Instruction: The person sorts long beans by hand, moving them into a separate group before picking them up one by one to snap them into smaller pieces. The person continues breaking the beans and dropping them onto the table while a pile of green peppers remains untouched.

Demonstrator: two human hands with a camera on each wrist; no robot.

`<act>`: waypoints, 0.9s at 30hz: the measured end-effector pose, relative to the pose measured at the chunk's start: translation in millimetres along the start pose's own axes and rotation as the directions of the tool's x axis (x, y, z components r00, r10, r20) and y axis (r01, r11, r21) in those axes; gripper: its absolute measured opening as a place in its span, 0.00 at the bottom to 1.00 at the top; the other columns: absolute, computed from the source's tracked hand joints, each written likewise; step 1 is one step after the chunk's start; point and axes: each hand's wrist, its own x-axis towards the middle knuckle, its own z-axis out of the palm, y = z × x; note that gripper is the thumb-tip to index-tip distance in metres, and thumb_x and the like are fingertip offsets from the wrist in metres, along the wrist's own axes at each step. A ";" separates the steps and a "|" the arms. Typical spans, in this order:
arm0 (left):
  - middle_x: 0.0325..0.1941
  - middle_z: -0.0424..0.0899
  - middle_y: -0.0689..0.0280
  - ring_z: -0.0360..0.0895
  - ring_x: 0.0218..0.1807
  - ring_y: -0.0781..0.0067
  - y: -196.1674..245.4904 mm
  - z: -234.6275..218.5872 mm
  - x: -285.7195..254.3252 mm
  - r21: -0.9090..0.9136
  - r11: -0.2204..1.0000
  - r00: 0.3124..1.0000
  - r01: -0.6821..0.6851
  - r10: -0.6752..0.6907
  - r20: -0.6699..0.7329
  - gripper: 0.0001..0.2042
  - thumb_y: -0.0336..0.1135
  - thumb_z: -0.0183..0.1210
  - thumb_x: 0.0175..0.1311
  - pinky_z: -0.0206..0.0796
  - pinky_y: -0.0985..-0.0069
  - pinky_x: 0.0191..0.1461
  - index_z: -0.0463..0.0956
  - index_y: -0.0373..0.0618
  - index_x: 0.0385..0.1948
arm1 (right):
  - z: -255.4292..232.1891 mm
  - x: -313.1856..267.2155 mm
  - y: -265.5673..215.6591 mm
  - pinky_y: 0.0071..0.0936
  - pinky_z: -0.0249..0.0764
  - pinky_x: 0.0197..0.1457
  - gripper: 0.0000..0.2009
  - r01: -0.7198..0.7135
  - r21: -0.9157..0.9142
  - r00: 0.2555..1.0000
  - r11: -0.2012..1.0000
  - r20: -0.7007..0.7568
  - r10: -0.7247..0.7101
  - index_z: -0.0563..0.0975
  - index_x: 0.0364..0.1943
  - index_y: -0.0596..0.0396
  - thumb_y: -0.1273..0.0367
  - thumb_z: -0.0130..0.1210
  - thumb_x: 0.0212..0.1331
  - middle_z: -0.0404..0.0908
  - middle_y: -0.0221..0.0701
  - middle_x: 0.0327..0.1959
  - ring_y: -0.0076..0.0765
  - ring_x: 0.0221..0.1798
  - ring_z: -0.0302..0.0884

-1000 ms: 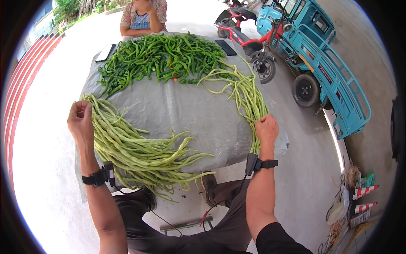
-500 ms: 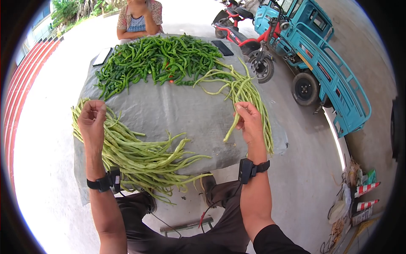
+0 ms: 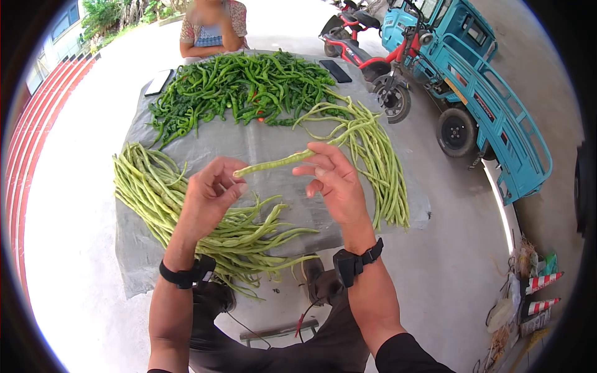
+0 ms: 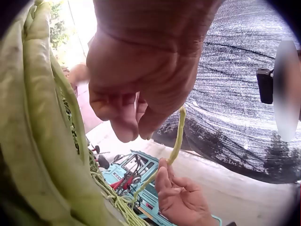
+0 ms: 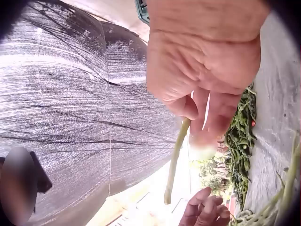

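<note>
One long green bean extends across the middle in the head view. My right hand pinches it, with some fingers spread; the pinch also shows in the right wrist view, where the right hand has the bean hanging from its fingers. My left hand is by the bean's near end, its fingers bent and a gap between thumb and index finger. In the left wrist view the bean's tip is just beyond the left hand, apparently apart from it.
A large bean pile lies on the left of the grey cover, a smaller bean bunch on the right. Green peppers cover the far side, between a white phone and a dark phone. Someone sits opposite.
My right hand has left the right bunch and moved inward with a bean. My left hand has moved from the left pile's far end toward the middle.
</note>
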 end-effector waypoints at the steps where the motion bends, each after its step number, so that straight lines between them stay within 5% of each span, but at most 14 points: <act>1: 0.46 0.86 0.76 0.78 0.45 0.86 -2.4 8.2 -1.0 -0.099 0.995 1.000 0.008 -0.007 0.007 0.16 0.22 0.68 0.71 0.74 0.80 0.47 0.82 0.43 0.59 | 12.0 0.3 5.0 0.25 0.84 0.40 0.24 -0.011 0.012 0.999 1.000 0.034 0.010 0.74 0.72 0.57 0.76 0.53 0.72 0.86 0.37 0.61 0.39 0.60 0.88; 5: 0.49 0.88 0.69 0.82 0.45 0.83 2.5 24.5 -3.0 -0.373 0.928 0.999 0.013 0.003 0.042 0.18 0.27 0.68 0.75 0.77 0.80 0.48 0.78 0.40 0.64 | 38.7 -1.7 17.6 0.25 0.84 0.41 0.25 -0.011 -0.045 0.993 0.999 0.114 0.016 0.72 0.73 0.57 0.75 0.54 0.72 0.85 0.39 0.64 0.37 0.61 0.87; 7: 0.47 0.88 0.71 0.82 0.42 0.85 -1.1 33.4 -0.3 -0.451 0.888 0.996 -0.085 0.077 -0.036 0.16 0.32 0.68 0.76 0.75 0.82 0.45 0.80 0.40 0.61 | 48.4 -0.8 25.0 0.26 0.84 0.42 0.26 0.006 -0.103 0.991 0.995 0.136 0.008 0.72 0.74 0.57 0.76 0.55 0.71 0.85 0.40 0.65 0.35 0.60 0.87; 13: 0.41 0.89 0.74 0.80 0.35 0.90 -9.3 32.7 -0.8 -0.622 0.783 1.000 -0.009 -0.005 -0.022 0.14 0.39 0.66 0.79 0.67 0.86 0.38 0.83 0.45 0.58 | 63.4 -1.8 24.8 0.24 0.82 0.43 0.26 0.052 -0.239 0.989 0.970 0.144 -0.018 0.72 0.74 0.59 0.78 0.56 0.70 0.85 0.41 0.64 0.31 0.57 0.87; 19: 0.40 0.88 0.73 0.81 0.35 0.87 -11.0 34.3 -4.3 -0.647 0.762 0.995 -0.025 -0.044 -0.090 0.13 0.38 0.67 0.78 0.67 0.85 0.38 0.84 0.45 0.57 | 70.2 -2.5 29.2 0.26 0.80 0.42 0.23 0.072 -0.460 0.997 0.885 0.062 -0.049 0.80 0.66 0.54 0.79 0.62 0.66 0.87 0.33 0.48 0.28 0.48 0.85; 22: 0.40 0.87 0.72 0.81 0.35 0.86 -12.8 32.2 -4.3 -0.633 0.774 0.994 -0.016 -0.059 -0.097 0.13 0.38 0.66 0.79 0.67 0.84 0.38 0.84 0.45 0.57 | 72.4 -2.7 22.1 0.32 0.79 0.46 0.22 0.222 -0.798 0.969 0.561 0.117 -0.217 0.84 0.60 0.51 0.78 0.67 0.60 0.81 0.32 0.41 0.33 0.44 0.81; 25: 0.39 0.86 0.72 0.81 0.35 0.85 -9.6 28.1 -5.2 -0.611 0.791 0.995 -0.014 -0.048 -0.084 0.13 0.39 0.64 0.80 0.67 0.84 0.38 0.84 0.45 0.57 | 70.2 0.4 21.3 0.39 0.76 0.53 0.20 0.327 -0.911 0.892 0.250 0.209 -0.402 0.85 0.54 0.51 0.77 0.70 0.54 0.78 0.34 0.41 0.42 0.46 0.78; 27: 0.39 0.86 0.72 0.80 0.35 0.85 -6.0 24.3 -6.0 -0.605 0.796 0.996 -0.021 -0.036 -0.082 0.13 0.40 0.63 0.80 0.67 0.84 0.39 0.84 0.45 0.57 | 68.3 2.7 18.1 0.42 0.74 0.57 0.18 0.355 -0.911 0.878 0.208 0.249 -0.408 0.83 0.50 0.53 0.77 0.71 0.54 0.79 0.35 0.44 0.46 0.50 0.77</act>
